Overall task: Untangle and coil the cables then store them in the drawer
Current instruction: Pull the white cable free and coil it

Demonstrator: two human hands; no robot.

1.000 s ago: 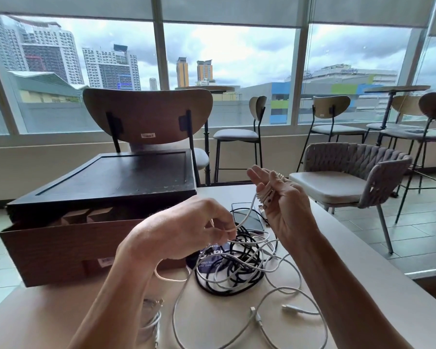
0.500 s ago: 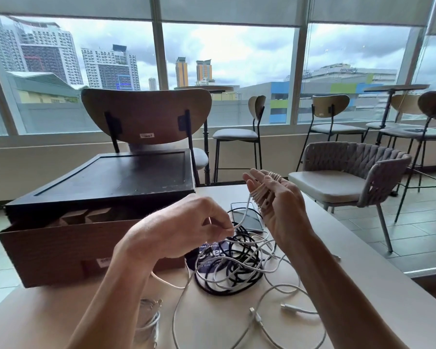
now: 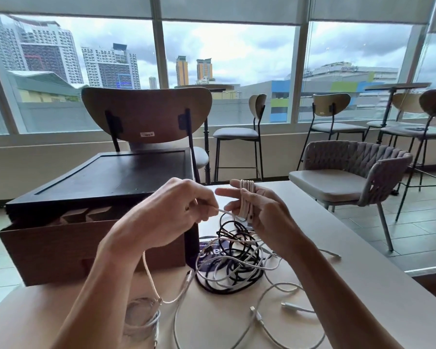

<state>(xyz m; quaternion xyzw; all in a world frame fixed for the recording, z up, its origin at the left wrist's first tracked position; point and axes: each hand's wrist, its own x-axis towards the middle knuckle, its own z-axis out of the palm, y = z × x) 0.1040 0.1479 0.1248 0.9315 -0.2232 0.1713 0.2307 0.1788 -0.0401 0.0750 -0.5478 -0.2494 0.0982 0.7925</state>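
Winding the beige cable [image 3: 246, 197] round the right grip [image 3: 267, 212], closed over its loops; pinching its loose run in the left grip [image 3: 166, 217]. Leaving the tangle [image 3: 234, 263] just below both grips unsorted. Judging storage in the drawer [image 3: 73, 248], left of the grips, as far off.

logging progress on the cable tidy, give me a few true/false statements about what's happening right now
1. The beige cable is wound round the fingers of the right hand. True.
2. The left hand is empty. False: it pinches the beige cable's loose run.
3. The tangle of black and white cables lies in the drawer. False: it lies on the table.
4. The drawer stands pulled open. True.
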